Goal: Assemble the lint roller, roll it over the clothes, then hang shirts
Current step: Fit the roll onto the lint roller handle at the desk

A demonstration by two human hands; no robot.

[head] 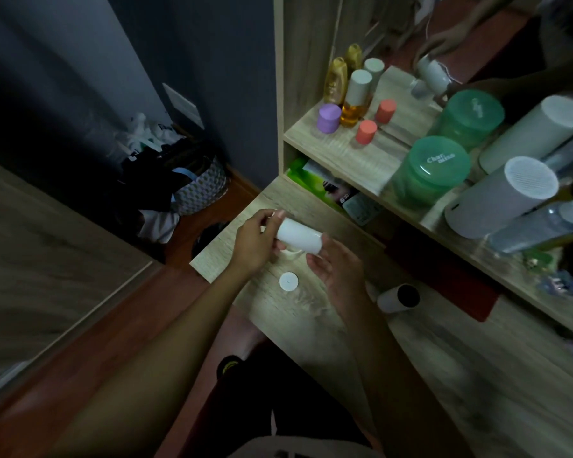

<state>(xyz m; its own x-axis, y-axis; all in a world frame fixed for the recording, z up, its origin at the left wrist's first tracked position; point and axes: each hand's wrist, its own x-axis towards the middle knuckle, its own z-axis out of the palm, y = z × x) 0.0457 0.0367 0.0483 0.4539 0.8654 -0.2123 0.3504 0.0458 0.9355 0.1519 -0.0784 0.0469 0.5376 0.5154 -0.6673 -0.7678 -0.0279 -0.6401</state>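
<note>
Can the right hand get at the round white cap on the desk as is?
Probably yes. The cap lies flat on bare desk, just left of the right hand, with nothing over it. But that hand seems to steady the white roll the left hand grips; it would have to let go first.

The white roll [299, 239] looks smooth, matt paper — the tabletop [311, 325] pale wood-grain laminate, the green jar [431, 170] translucent plastic.

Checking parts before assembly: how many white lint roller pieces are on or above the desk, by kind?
Rolls: 2, the white roll gripped by the left hand, and a second roll lying on the desk
Round caps: 1, the white cap flat on the desk
Total: 3
</note>
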